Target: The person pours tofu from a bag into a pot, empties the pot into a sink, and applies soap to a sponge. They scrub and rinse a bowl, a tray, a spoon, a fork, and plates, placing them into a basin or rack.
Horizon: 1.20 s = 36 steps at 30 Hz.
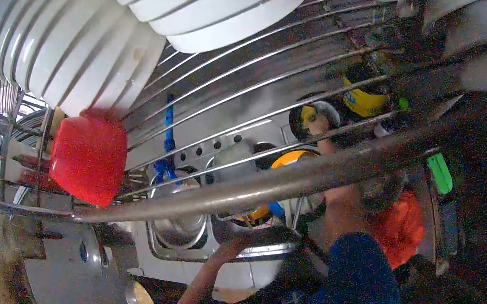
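- The right arm [339, 207] stretched forward from a blue sleeve [358, 289], its forearm passing behind the thick front bar of the wire dish rack [238, 186].
- The right hand [320, 129], seen between the wires, was at a round container [331, 111] with a yellow item [308, 116] in it; the fingers were too blurred, so I could not tell whether they gripped or only touched.
- That container sat beyond the double sink [150, 248], near a yellow packet [367, 101].
- The left arm [216, 270] rose from the bottom edge and bent rightward at the wrist.
- The left hand [265, 237] was dim, low over the near part of the right basin; I could not tell if its fingers were apart, together or clamped on anything.
- An orange-rimmed item [290, 158] showed past it, between the 2 hands.
- A blue faucet [169, 131] stood behind the left basin [178, 227].
- Closest to the camera, 2 stacks of white bowls [77, 45] leaned in the rack, with a red item [89, 157] below them.
- An orange-red item [402, 229] lay right of the forearm.
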Motion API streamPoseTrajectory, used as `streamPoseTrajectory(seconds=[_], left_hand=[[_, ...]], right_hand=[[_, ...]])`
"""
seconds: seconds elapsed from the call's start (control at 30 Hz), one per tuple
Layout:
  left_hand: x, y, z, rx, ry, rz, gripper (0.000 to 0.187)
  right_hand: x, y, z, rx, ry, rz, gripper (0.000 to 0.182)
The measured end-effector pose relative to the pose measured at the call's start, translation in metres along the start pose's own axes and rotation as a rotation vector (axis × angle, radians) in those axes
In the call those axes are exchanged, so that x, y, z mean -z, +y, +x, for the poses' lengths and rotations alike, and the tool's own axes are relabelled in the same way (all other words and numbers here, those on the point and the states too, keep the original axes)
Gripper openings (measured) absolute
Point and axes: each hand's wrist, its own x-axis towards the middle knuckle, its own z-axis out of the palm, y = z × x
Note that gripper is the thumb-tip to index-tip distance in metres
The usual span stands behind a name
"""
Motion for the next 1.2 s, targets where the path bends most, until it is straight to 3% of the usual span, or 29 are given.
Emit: streamPoseTrajectory(seconds=[0.2, 0.3, 0.37, 0.47, 0.57, 0.63, 0.67, 0.7, 0.77, 0.8, 0.87, 0.93, 0.97, 1.0, 1.03, 1.07, 1.13, 1.2], left_hand=[[-0.001, -0.006, -0.004, 0.0, 0.007, -0.05, 0.034], [-0.005, -0.001, 0.003, -0.032, -0.026, -0.063, 0.034], [-0.003, 0.006, 0.009, -0.058, -0.048, -0.072, 0.035], [-0.004, 0.018, 0.017, -0.122, -0.081, -0.162, 0.035], [0.005, 0.031, 0.037, -0.248, -0.28, -0.952, 0.036], [0.029, 0.114, 0.052, -0.044, 0.006, 0.131, 0.041], [0.034, 0.105, 0.078, -0.085, 0.011, -0.166, 0.043], [0.039, 0.095, 0.1, -0.114, 0.007, -0.462, 0.045], [0.049, 0.135, 0.128, 0.076, 0.186, -0.804, 0.046], [0.055, 0.152, 0.139, 0.039, 0.167, -0.906, 0.046], [0.07, 0.18, 0.155, -0.033, 0.124, -1.111, 0.047], [0.078, 0.196, 0.159, 0.07, 0.177, -1.006, 0.051], [0.071, 0.198, 0.162, -0.107, 0.161, -1.12, 0.05], [0.072, 0.191, 0.165, -0.029, 0.208, -1.06, 0.049], [0.075, 0.179, 0.166, 0.044, 0.26, -0.997, 0.048], [0.076, 0.166, 0.165, 0.115, 0.31, -0.936, 0.046], [0.075, 0.165, 0.151, -0.109, 0.304, -0.709, 0.04], [0.068, 0.162, 0.162, -0.094, 0.346, -0.925, 0.037]], right_hand=[[0.004, -0.007, 0.005, -0.077, -0.137, 0.014, 0.029], [-0.013, 0.02, -0.018, 0.173, -0.036, -0.208, 0.036], [-0.013, 0.015, -0.017, 0.14, 0.052, -0.192, 0.039], [-0.004, 0.015, -0.025, 0.024, -0.056, -0.223, 0.038], [0.01, -0.007, -0.022, -0.038, 0.065, 0.052, 0.029], [0.026, -0.027, -0.029, -0.049, 0.085, 0.145, 0.023], [0.031, -0.038, -0.029, -0.028, 0.04, 0.114, 0.021], [0.016, -0.046, -0.031, -0.158, 0.119, 0.532, 0.019], [0.033, -0.07, -0.043, -0.077, 0.229, 0.639, 0.017], [0.074, -0.099, -0.062, 0.111, 0.236, 0.323, 0.017], [0.095, -0.131, -0.088, 0.04, 0.1, 0.449, 0.016], [0.098, -0.145, -0.11, 0.275, 0.289, 0.382, 0.018], [0.085, -0.148, -0.116, 0.192, 0.211, 0.422, 0.018], [0.074, -0.147, -0.121, 0.106, 0.133, 0.466, 0.019], [0.076, -0.145, -0.125, -0.002, -0.124, 0.488, 0.025], [0.075, -0.141, -0.122, -0.072, -0.156, 0.559, 0.025], [0.071, -0.136, -0.115, -0.208, -0.219, 0.702, 0.028], [0.076, -0.127, -0.107, -0.209, -0.227, 0.765, 0.035]])
